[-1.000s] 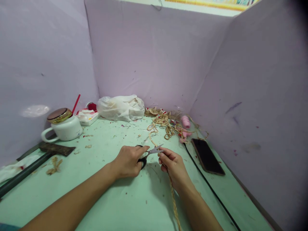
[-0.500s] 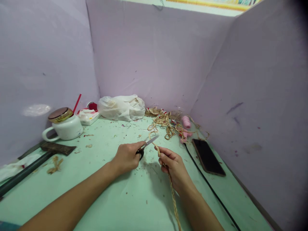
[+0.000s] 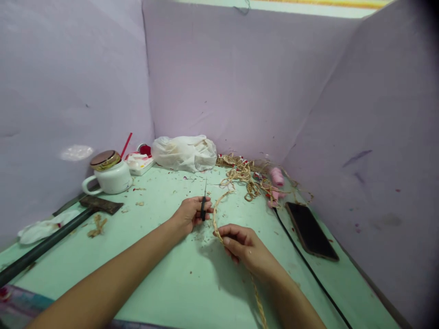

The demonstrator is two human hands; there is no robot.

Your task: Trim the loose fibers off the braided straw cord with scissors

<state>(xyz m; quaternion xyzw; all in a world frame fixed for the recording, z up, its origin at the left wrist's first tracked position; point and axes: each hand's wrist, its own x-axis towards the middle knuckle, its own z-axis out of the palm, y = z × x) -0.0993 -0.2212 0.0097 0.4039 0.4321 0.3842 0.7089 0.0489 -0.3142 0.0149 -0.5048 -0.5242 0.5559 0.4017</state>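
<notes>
My left hand (image 3: 190,214) grips small black-handled scissors (image 3: 203,205), blades closed and pointing away from me. Just right of it, my right hand (image 3: 244,246) pinches a braided straw rope (image 3: 216,211). The rope curves up from my fingers toward a tangled pile of straw cord (image 3: 247,179) at the back, and its other end trails down past my wrist to the table's near edge. Both hands rest low over the pale green table (image 3: 178,283), a few centimetres apart.
A white mug with a gold lid (image 3: 109,172) and a hammer (image 3: 61,230) lie at the left. A crumpled plastic bag (image 3: 185,153) sits at the back wall. A pink thread spool (image 3: 276,176), a black phone (image 3: 311,230) and a black cable (image 3: 308,269) lie at the right. Purple partition walls enclose the table.
The scissors have closed and swung from pointing right at the rope to pointing away. My right hand has drawn nearer with the rope. The camera has shifted left.
</notes>
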